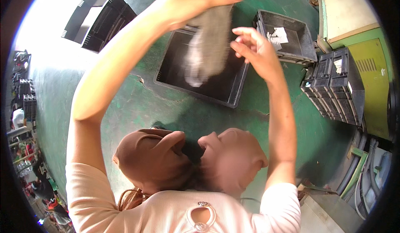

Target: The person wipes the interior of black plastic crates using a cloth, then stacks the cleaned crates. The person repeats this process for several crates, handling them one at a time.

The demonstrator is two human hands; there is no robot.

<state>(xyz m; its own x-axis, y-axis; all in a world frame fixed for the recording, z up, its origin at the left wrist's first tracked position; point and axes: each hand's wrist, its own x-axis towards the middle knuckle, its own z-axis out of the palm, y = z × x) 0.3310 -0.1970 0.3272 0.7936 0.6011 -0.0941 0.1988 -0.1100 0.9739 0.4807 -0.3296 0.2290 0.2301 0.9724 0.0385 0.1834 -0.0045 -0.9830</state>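
Note:
Held up by my left hand [204,0], a limp grey-olive cloth-like piece [214,41] hangs down, blurred by motion. Its lower left part is whitish and shiny; I cannot make out its exact kind. The fingers of my left hand are closed at its top edge. To the right of the piece, my right hand [255,52] is raised with thumb and fingers apart, and nothing shows in it. Below both hands a shallow black plastic crate [196,94] lies on the floor, partly covered by the hanging piece.
A black crate [277,52] with white paper scraps [278,36] stands at the far right, near stacked black crates [331,81] and a green-yellow cabinet [368,83]. Another black crate stack [100,22] stands far left. My knees in brown trousers [156,160] are close to the crate.

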